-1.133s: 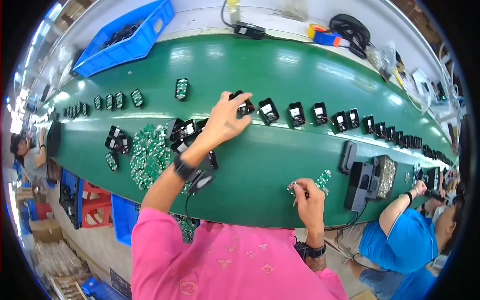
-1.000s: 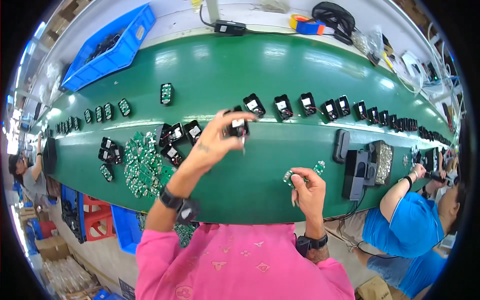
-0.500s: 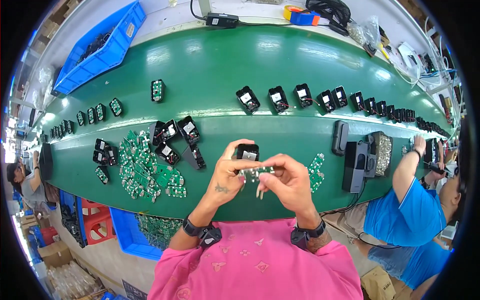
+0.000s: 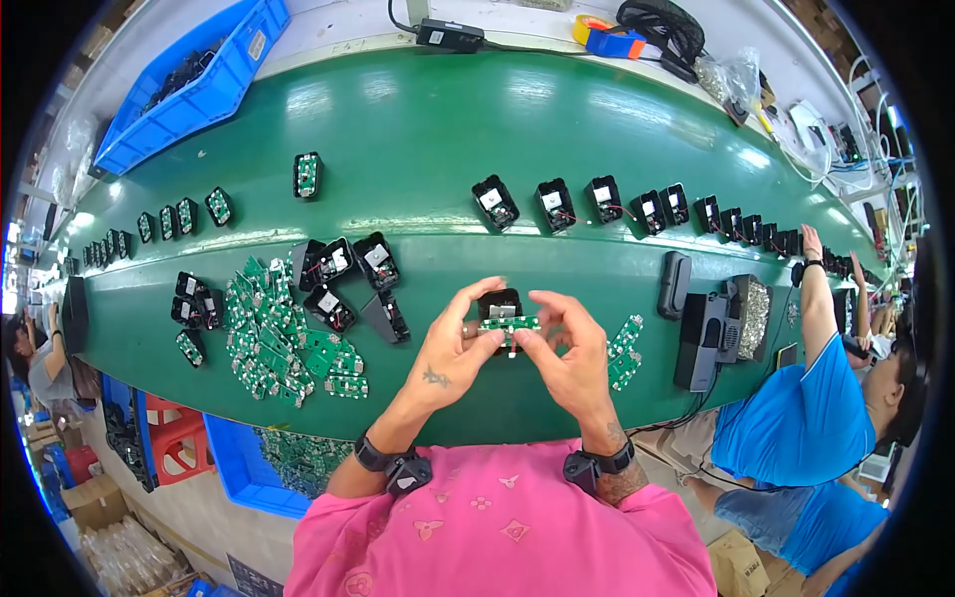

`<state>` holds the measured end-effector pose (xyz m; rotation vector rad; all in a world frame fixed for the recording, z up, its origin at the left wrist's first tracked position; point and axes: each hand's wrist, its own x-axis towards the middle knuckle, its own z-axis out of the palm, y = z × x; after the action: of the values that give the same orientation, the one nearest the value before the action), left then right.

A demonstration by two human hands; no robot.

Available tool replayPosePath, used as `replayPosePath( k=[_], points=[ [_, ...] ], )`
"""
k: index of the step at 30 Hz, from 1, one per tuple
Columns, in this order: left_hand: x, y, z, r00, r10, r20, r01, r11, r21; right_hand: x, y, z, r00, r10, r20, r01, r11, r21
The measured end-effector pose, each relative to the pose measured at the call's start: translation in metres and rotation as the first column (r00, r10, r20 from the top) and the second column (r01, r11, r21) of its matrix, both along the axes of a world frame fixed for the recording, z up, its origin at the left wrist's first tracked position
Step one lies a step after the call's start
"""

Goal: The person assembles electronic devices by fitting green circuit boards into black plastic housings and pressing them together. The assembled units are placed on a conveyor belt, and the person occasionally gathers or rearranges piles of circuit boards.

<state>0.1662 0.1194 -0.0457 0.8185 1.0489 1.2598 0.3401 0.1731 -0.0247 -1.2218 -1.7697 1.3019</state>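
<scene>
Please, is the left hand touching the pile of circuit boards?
Apart. The head view shows a strip of green table between the left hand and the pile of circuit boards.

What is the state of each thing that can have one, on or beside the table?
Held case: open, in left hand
Held board: across held case, seating unclear
Board pile: heaped loosely
Right boards: lying loose
Right cases: open, insides showing
Middle cases: open, bunched
Left cases: green boards showing
Upper bin: open, dark items inside
Lower bin: open, boards inside
</scene>
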Motion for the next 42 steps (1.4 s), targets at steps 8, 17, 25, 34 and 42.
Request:
replayPosePath(
  k=[8, 17, 25, 34, 42],
  points=[
    [0.000, 0.002, -0.001, 0.996, -0.003, 0.094, 0.004, 1.000, -0.017, -0.003, 0.014, -0.007, 0.965, 0.239, 0.112, -0.263, 0.829, 0.493],
    [0.006, 0.003, -0.007, 0.998, 0.000, 0.058, 0.002, 1.000, -0.024, -0.005, 0.007, -0.012, 0.978, 0.210, -0.014, -0.192, 0.919, 0.344],
    [0.016, 0.011, 0.004, 0.984, 0.153, -0.095, -0.151, 0.988, 0.028, -0.014, -0.002, 0.001, 0.961, -0.183, 0.206, -0.019, 0.703, 0.711],
    [0.017, 0.016, 0.023, 0.824, 0.364, -0.434, -0.232, 0.916, 0.327, -0.012, 0.000, 0.013, 0.984, -0.022, 0.177, -0.068, 0.870, 0.488],
    [0.012, 0.007, 0.031, 0.747, 0.344, -0.569, -0.111, 0.908, 0.403, -0.001, 0.011, 0.041, 0.952, 0.195, 0.236, -0.248, 0.944, 0.219]
  ],
)
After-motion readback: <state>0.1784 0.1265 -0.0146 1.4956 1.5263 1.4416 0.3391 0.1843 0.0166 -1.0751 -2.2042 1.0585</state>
